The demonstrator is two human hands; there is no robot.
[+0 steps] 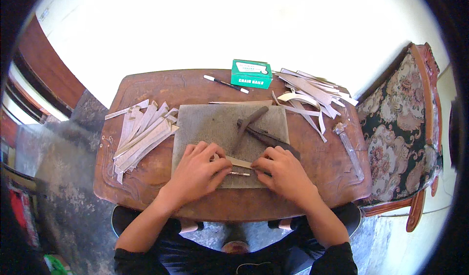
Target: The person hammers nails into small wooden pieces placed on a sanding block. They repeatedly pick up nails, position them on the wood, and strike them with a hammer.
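A thin pale strip [239, 163] spans the gap between my hands over a grey board [190, 123]. My left hand [201, 171] is closed on the strip's left end, and my right hand [284, 173] pinches its right end. Just below the strip, the tip of a slim silvery tool [240, 174] shows beside my left fingers; its other end is hidden, so I cannot tell whether that hand also holds it. Beyond the hands, a curved brown piece [253, 123] lies across a long dark tool [273, 141] on the board.
Pale strips [144, 135] are piled left of the board, with more strips [312, 91] at the back right. A green box [251, 73] and a marker [225, 84] stand near the back edge. A hammer-like tool [349, 150] lies right; beyond is a floral chair [395, 123].
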